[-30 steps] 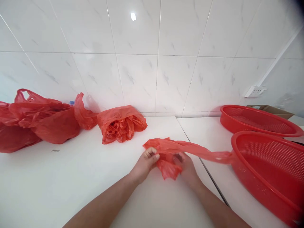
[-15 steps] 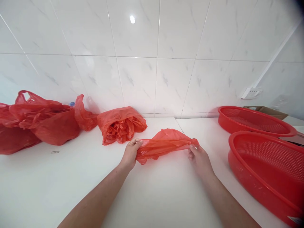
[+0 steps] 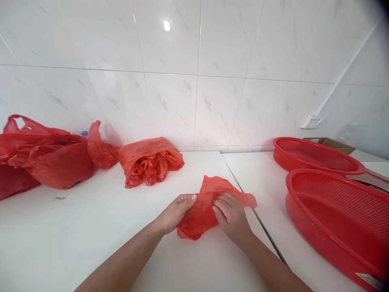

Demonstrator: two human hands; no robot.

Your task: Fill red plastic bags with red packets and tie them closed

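A thin red plastic bag is held between my hands above the white table. My left hand pinches its left side, thumb on top and the other fingers mostly behind. Across the bag's middle lies my right hand, its fingers curled into the film. One loose end of the bag sticks out to the right, past my right hand. Farther back and to the left sits a bundle of crumpled red plastic bags, apart from both hands.
Filled red bags stand at the left by the tiled wall, beside a smaller red bag. Two red plastic baskets occupy the right. Behind them are a cardboard box and a wall socket. A seam runs across the white table.
My right hand has moved left, onto the middle of the bag. The bag, stretched sideways before, is now bunched and lower. The view has shifted slightly.
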